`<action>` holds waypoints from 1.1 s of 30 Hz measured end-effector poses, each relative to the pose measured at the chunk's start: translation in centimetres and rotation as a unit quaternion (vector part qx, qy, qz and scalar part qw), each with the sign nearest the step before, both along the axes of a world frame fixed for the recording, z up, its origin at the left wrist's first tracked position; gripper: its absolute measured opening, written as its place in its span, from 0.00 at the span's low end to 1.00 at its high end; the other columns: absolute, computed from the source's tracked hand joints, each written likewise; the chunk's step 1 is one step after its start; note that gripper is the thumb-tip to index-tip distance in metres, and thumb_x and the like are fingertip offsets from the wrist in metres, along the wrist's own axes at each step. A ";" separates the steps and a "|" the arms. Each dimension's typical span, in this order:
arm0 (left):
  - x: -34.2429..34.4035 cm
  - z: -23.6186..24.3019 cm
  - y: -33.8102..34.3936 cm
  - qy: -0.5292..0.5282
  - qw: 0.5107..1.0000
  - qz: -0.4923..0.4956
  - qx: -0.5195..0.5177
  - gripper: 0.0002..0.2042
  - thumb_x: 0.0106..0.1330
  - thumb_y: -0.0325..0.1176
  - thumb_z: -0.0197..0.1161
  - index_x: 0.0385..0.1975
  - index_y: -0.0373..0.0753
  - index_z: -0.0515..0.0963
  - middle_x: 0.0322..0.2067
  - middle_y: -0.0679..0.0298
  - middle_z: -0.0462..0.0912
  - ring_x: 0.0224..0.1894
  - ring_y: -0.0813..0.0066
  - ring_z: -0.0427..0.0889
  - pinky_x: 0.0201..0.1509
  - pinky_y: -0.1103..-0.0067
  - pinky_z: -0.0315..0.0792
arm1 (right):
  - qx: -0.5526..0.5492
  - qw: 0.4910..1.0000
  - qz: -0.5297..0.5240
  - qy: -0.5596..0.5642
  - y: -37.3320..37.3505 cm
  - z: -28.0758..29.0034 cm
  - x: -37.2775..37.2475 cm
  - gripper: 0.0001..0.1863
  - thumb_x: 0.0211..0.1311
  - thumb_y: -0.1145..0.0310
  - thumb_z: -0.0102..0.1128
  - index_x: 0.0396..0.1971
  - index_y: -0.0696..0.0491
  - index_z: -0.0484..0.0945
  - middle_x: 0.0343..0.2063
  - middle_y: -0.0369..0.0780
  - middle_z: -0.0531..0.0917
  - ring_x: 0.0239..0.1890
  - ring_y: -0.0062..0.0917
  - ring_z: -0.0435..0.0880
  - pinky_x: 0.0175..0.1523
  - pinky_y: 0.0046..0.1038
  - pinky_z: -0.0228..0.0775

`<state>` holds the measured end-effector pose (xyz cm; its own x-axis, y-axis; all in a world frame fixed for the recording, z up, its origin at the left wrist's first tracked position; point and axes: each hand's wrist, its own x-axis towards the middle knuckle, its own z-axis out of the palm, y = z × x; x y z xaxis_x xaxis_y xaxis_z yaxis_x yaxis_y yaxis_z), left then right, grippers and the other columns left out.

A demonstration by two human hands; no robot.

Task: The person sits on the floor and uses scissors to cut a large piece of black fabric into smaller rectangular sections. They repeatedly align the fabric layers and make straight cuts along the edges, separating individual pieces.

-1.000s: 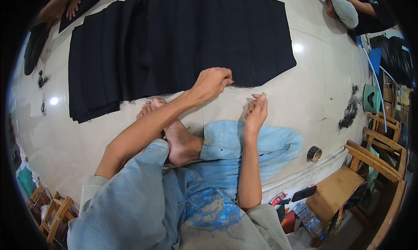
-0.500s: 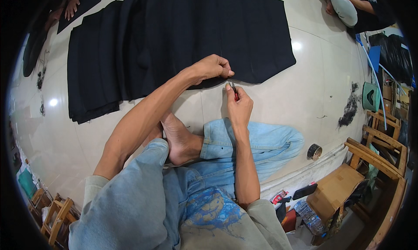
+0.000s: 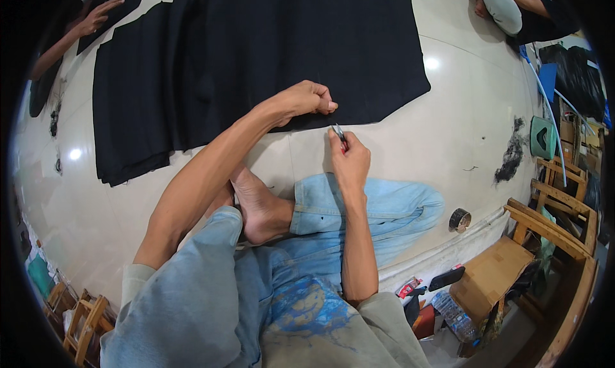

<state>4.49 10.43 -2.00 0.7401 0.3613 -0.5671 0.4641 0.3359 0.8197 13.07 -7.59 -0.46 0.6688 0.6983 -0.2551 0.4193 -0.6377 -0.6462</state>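
Moved since earlier: one right hand [image 3: 351, 160], closer to the black cloth [image 3: 269, 41], gripping one red-handled snipper [image 3: 339, 136]. One left hand [image 3: 310, 99], pinched closed above the cloth's near edge, contents indiscernible. Cloth lies in one spread on the floor [image 3: 448, 131].

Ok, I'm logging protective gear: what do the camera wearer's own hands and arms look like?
The left hand and right hand are ungloved, with no ring, watch or bracelet visible. The forearms are bare. The left sleeve and right sleeve are short, loose and pale greyish-green.

Greyish sleeves [image 3: 389, 322], faded blue jeans [image 3: 176, 294].
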 end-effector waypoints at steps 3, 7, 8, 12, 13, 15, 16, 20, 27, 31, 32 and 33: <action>-0.1 0.0 0.0 -0.034 0.998 0.002 -0.055 0.08 0.65 0.37 0.67 0.27 0.43 0.78 0.37 0.62 0.84 0.45 0.74 0.77 0.53 0.72 0.65 | 0.047 0.995 -0.081 0.037 -2.7 -0.9 2.2 0.19 0.67 0.55 0.61 0.32 0.60 0.82 0.15 0.43 0.77 0.19 0.28 0.74 0.31 0.33 0.69; -0.7 1.5 -0.7 -0.123 0.971 0.090 -0.182 0.08 0.66 0.38 0.67 0.26 0.47 0.76 0.62 0.55 0.74 0.54 0.75 0.72 0.63 0.73 0.59 | 0.068 0.988 -0.137 -0.009 -3.6 -0.3 5.4 0.19 0.67 0.55 0.62 0.33 0.60 0.80 0.16 0.40 0.76 0.20 0.24 0.72 0.30 0.32 0.67; -0.9 1.9 -0.9 -0.133 0.965 0.110 -0.198 0.08 0.66 0.38 0.66 0.26 0.47 0.76 0.65 0.55 0.72 0.57 0.75 0.71 0.66 0.72 0.55 | 0.050 0.991 -0.122 -0.017 -3.4 0.1 5.9 0.19 0.67 0.55 0.62 0.32 0.59 0.80 0.16 0.41 0.76 0.19 0.27 0.73 0.30 0.33 0.67; -1.5 1.2 -1.5 -0.180 0.954 0.111 -0.211 0.04 0.69 0.36 0.63 0.31 0.47 0.79 0.67 0.58 0.72 0.71 0.66 0.60 0.75 0.69 0.41 | 0.001 0.998 -0.004 -0.070 -2.1 1.5 7.7 0.19 0.65 0.55 0.63 0.31 0.58 0.80 0.16 0.43 0.78 0.19 0.36 0.76 0.31 0.37 0.68; -1.4 1.0 -1.7 -0.193 0.953 0.100 -0.210 0.04 0.68 0.36 0.63 0.31 0.47 0.80 0.67 0.57 0.71 0.72 0.66 0.59 0.76 0.69 0.40 | 0.001 0.996 0.010 -0.084 -1.9 1.4 7.9 0.18 0.64 0.55 0.63 0.30 0.58 0.80 0.16 0.44 0.78 0.20 0.38 0.77 0.31 0.38 0.68; -1.4 0.6 -1.9 -0.220 0.949 0.080 -0.208 0.04 0.68 0.36 0.64 0.32 0.47 0.80 0.68 0.56 0.70 0.74 0.64 0.56 0.77 0.67 0.38 | 0.003 0.994 0.034 -0.106 -1.5 1.2 8.4 0.18 0.64 0.55 0.63 0.30 0.58 0.81 0.17 0.45 0.80 0.21 0.40 0.79 0.31 0.39 0.69; -1.3 0.6 -1.9 -0.220 0.949 0.081 -0.210 0.04 0.68 0.36 0.64 0.32 0.46 0.81 0.68 0.56 0.70 0.74 0.64 0.56 0.78 0.66 0.37 | 0.003 0.992 0.042 -0.115 -1.5 1.0 8.7 0.18 0.63 0.54 0.63 0.30 0.58 0.81 0.17 0.45 0.80 0.22 0.41 0.80 0.31 0.39 0.69; -1.3 0.9 -1.9 -0.217 0.949 0.085 -0.213 0.04 0.67 0.36 0.64 0.31 0.45 0.81 0.65 0.55 0.73 0.75 0.66 0.55 0.78 0.66 0.37 | -0.004 0.988 0.056 -0.144 -1.7 0.0 9.3 0.20 0.63 0.51 0.65 0.30 0.56 0.83 0.15 0.41 0.79 0.18 0.33 0.77 0.29 0.35 0.67; -1.5 1.3 -1.8 -0.222 0.947 0.087 -0.217 0.06 0.69 0.36 0.64 0.29 0.46 0.80 0.52 0.60 0.83 0.75 0.67 0.56 0.78 0.67 0.39 | -0.011 0.994 0.034 -0.107 -2.0 0.6 8.5 0.19 0.63 0.54 0.63 0.31 0.57 0.82 0.18 0.46 0.81 0.23 0.43 0.81 0.32 0.40 0.70; -1.6 1.0 -1.8 -0.223 0.948 0.079 -0.215 0.06 0.69 0.35 0.64 0.29 0.46 0.80 0.48 0.61 0.84 0.75 0.67 0.58 0.78 0.68 0.40 | -0.016 0.992 0.037 -0.117 -1.7 0.3 8.7 0.19 0.64 0.53 0.62 0.30 0.57 0.82 0.18 0.46 0.81 0.23 0.43 0.81 0.32 0.41 0.70; -1.6 1.1 -1.8 -0.222 0.948 0.081 -0.213 0.06 0.69 0.35 0.64 0.29 0.46 0.80 0.47 0.62 0.84 0.75 0.67 0.58 0.78 0.68 0.41 | -0.019 0.992 0.039 -0.117 -1.6 0.1 8.8 0.19 0.64 0.53 0.62 0.29 0.57 0.82 0.17 0.46 0.81 0.23 0.43 0.81 0.32 0.41 0.70; -1.6 1.2 -1.9 -0.221 0.948 0.083 -0.211 0.06 0.69 0.35 0.64 0.29 0.46 0.80 0.46 0.63 0.84 0.75 0.67 0.59 0.78 0.68 0.41 | -0.018 0.993 0.034 -0.114 -1.6 0.0 8.9 0.20 0.64 0.53 0.62 0.29 0.57 0.82 0.17 0.46 0.81 0.23 0.43 0.81 0.32 0.41 0.69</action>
